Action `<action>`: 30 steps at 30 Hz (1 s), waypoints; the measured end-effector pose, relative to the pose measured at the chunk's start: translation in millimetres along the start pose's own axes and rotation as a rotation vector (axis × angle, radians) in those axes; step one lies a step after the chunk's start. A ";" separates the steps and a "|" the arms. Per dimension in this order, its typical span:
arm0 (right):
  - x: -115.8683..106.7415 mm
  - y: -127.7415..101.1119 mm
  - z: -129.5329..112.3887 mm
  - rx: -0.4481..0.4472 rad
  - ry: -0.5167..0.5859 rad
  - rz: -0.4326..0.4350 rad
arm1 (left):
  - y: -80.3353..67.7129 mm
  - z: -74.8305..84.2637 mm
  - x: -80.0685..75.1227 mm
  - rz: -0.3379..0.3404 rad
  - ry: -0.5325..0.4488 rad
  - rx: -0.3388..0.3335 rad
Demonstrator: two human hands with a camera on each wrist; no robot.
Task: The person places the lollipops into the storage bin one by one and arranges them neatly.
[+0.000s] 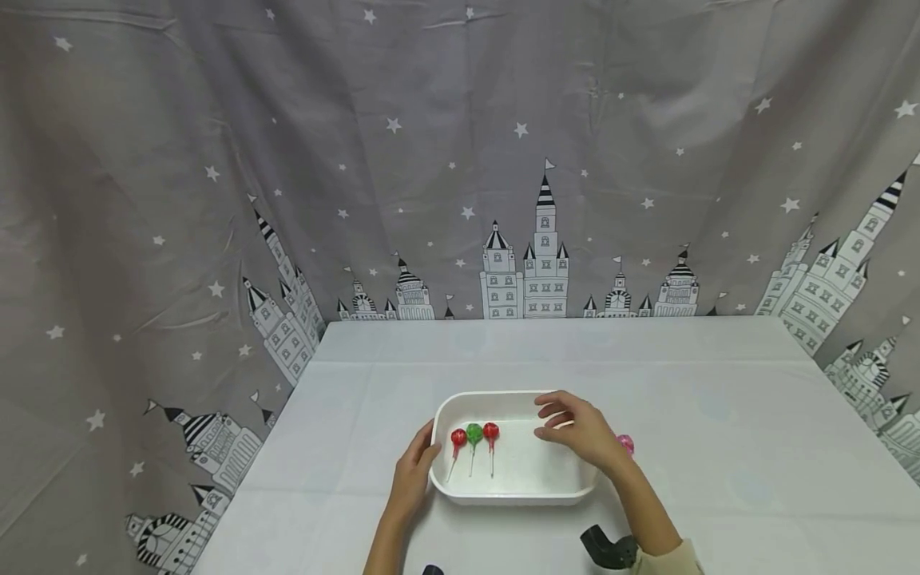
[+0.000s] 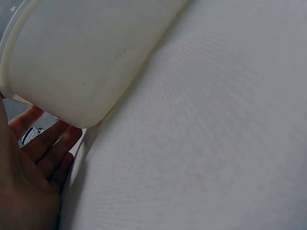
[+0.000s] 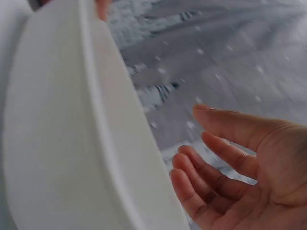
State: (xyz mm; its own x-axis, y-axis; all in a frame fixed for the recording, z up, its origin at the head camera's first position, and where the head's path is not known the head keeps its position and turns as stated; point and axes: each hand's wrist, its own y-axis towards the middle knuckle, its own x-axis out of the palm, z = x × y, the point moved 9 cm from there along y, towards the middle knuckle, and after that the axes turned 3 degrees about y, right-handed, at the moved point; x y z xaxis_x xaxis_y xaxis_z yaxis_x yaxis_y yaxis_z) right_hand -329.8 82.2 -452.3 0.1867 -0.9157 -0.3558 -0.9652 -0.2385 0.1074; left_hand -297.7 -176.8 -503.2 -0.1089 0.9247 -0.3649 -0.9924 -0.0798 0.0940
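Note:
A white tray [image 1: 517, 500] stands on the table. Inside, toward its left end, lie a red lollipop [image 1: 458, 438], a green lollipop [image 1: 474, 434] and another red lollipop [image 1: 491, 431], sticks pointing toward the near side. My left hand [image 1: 414, 471] holds the tray's left end, thumb at the rim and fingers against the outer wall [image 2: 72, 62]. Over the tray's right part hovers my right hand [image 1: 577, 427], fingers apart and loosely bent, with nothing in them. A pink lollipop head [image 1: 626, 444] shows just beyond the right wrist, its stick hidden by the arm.
A white cloth covers the table [image 1: 755, 447]. Behind it hangs a grey curtain [image 1: 446, 160] printed with castles and stars. A black curved piece [image 1: 609, 549] sits by the right sleeve, and a small black tip [image 1: 433, 570] shows by the left forearm.

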 end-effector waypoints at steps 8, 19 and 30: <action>-65.8 -17.8 22.4 0.008 0.044 0.175 | 12.2 -32.9 4.7 0.006 -0.014 -0.004; -96.2 -33.3 80.9 0.081 0.044 0.132 | 9.3 -28.8 2.4 0.015 -0.016 0.011; -96.6 -40.1 114.7 0.105 0.104 0.066 | 11.8 -36.6 3.6 0.020 -0.003 0.004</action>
State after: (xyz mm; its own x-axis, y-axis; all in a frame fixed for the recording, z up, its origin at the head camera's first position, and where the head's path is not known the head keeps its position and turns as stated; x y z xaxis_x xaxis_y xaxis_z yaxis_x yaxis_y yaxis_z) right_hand -330.1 217.3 -528.6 0.1353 -0.9580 -0.2527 -0.9888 -0.1469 0.0277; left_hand -311.9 -188.1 -537.2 -0.1286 0.9239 -0.3604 -0.9898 -0.0968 0.1049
